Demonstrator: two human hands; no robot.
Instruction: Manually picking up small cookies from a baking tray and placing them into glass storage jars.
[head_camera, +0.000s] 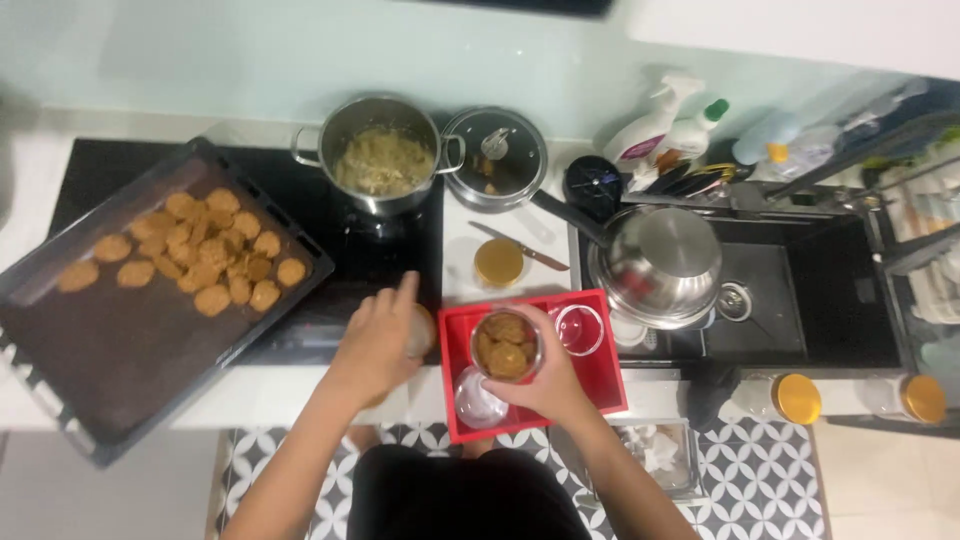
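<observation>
We see the right hand (550, 385) wrapped around a clear glass jar (506, 345) filled with round brown cookies, holding it upright over the red tray (610, 385) at the counter's front edge. The left hand (378, 345) sits just beside the jar on its left, fingers curled over something pale and round at the tray's left edge; we cannot tell what it is, because the hand covers most of it, nor how firmly it is gripped. Two more clear jars rest in the red tray, an empty one (579, 329) behind the right hand and another (478, 402) partly hidden under the wrist. To the far left, well apart from both hands, a dark baking sheet (110, 370) holds a cluster of cookies (205, 255), and its lower corner is cut off by the frame. Behind the hands stand a steel pot (381, 152) of pale mash on the black cooktop, a glass lid (495, 155), a knife (520, 247) and a gold jar lid (498, 262). To the right, an overturned steel bowl (660, 262) fills part of the sink, with spray bottles (655, 130) behind it, blurred. Two gold-capped jars (795, 398) lie at the counter's right front.
</observation>
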